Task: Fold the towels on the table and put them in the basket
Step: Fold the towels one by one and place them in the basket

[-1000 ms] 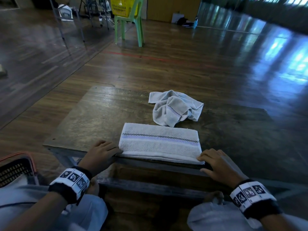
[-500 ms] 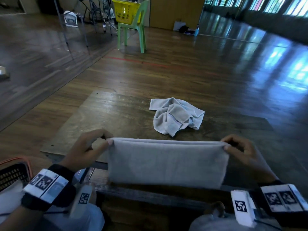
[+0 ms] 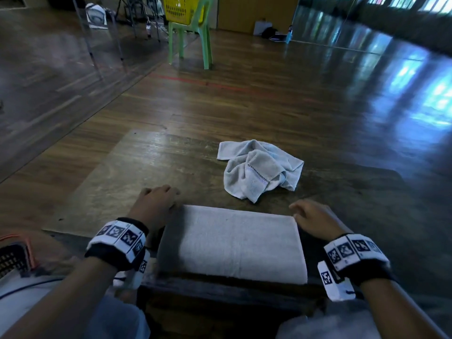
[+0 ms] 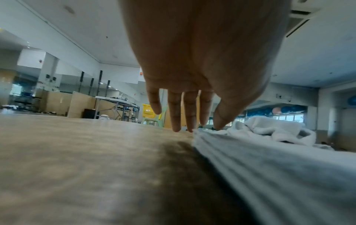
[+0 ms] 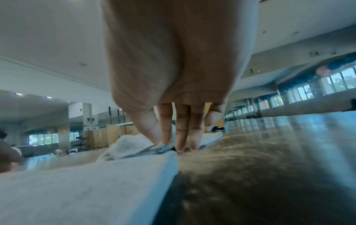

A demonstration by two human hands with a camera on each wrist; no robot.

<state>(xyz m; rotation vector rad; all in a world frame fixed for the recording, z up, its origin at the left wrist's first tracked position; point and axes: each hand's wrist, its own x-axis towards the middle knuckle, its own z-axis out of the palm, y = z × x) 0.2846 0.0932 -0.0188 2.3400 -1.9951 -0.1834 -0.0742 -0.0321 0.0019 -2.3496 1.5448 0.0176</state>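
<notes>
A folded pale towel (image 3: 232,243) lies flat at the near edge of the wooden table (image 3: 137,182). My left hand (image 3: 159,199) sits at its far left corner, and in the left wrist view my left hand (image 4: 192,129) has straight fingers pointing down, tips touching that corner of the folded towel (image 4: 269,167). My right hand (image 3: 303,214) is at the far right corner. From the right wrist, my right hand (image 5: 173,144) shows straight fingers resting on the folded towel (image 5: 86,182) corner. A crumpled towel (image 3: 259,170) lies behind, apart from both hands.
A dark basket with an orange rim (image 3: 14,255) stands on the floor at my left, beside my knee. Far off, a green chair (image 3: 190,37) carries a yellow basket (image 3: 181,8). Bare tabletop stretches left and right of the towels.
Both hands lifted the towel's near edge by its corners and carried it over to the far edge. The towel now lies folded in half, stripe hidden, with the hands lowered onto its far corners.
</notes>
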